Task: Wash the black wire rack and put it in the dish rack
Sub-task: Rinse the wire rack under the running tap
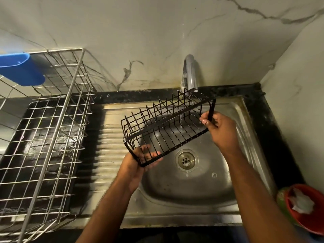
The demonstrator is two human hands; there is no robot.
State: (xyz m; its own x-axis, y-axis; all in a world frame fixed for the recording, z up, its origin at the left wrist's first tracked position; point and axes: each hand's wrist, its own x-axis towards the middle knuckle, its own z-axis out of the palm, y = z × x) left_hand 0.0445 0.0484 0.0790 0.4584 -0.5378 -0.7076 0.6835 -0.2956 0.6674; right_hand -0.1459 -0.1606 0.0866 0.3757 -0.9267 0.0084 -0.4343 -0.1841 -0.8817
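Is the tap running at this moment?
On: a thin stream falls from the faucet spout through the black wire rack toward the sink.

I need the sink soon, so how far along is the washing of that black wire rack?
Midway. The black wire rack is up over the sink, the left hand holding its near end and the right hand gripping its far end, with water from the tap running through it. Whether scrubbing is done, I cannot tell. Left: moving it into the dish rack.
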